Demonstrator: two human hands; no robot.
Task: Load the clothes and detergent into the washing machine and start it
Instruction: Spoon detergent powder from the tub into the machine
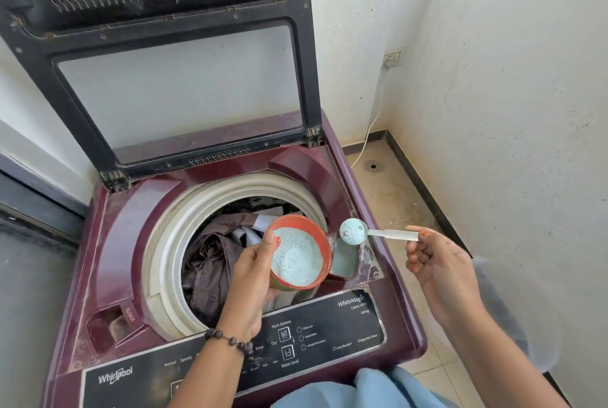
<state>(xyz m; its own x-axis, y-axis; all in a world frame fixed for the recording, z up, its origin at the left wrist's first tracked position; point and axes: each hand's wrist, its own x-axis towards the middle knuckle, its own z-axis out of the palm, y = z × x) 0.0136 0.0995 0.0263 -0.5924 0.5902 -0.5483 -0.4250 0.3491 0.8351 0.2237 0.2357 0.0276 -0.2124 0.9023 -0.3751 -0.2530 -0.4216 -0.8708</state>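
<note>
White walls corner one maroon washing machine [108, 243], its lid [171, 55] raised, dark clothes [210, 263] in the drum. One orange tub [325, 243] of blue detergent [296, 259] is gripped by the left hand [253, 279] over the opening. The right hand [437, 263] pinches one spoon [378, 232], heaped, level above the dispenser tray [345, 259].

Lid [158, 55] raised upright at rear, walls off the back of the washing machine [108, 243]. Drum opening [210, 207] clear on its left and rear arc; brown clothes [210, 263] heaped inside. Right part of the opening blocked by the orange detergent cup [324, 243] in the left hand [253, 272]. Loaded spoon [353, 231], pinched by the right hand [437, 263], hovers over the detergent tray [343, 259] at the right rim.
</note>
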